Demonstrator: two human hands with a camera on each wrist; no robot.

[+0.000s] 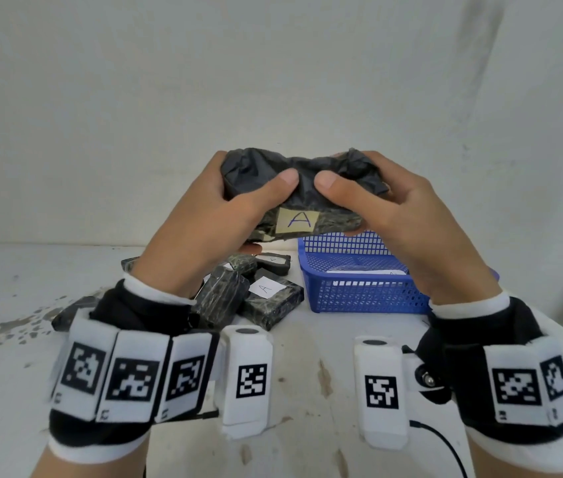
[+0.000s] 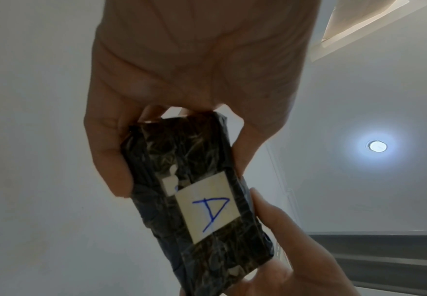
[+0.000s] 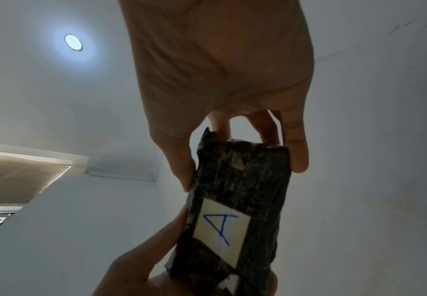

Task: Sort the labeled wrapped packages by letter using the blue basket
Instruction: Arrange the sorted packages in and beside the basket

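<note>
overhead, from the head view, both hands raise one dark wrapped package (image 1: 293, 194) above the counter (image 1: 307, 339); the left hand (image 1: 204, 219) grips its left end and the right hand (image 1: 387, 215) its right end, thumbs pressed on the near face above a label (image 1: 297, 220) marked "a". below, a pile of wrapped packages (image 1: 245, 291) lies just left of the blue basket (image 1: 352, 294). left wrist view: the left hand's fingers (image 2: 106, 156) curl round the package's end. right wrist view: the right hand's fingers (image 3: 298, 152) pinch the opposite end.
</note>
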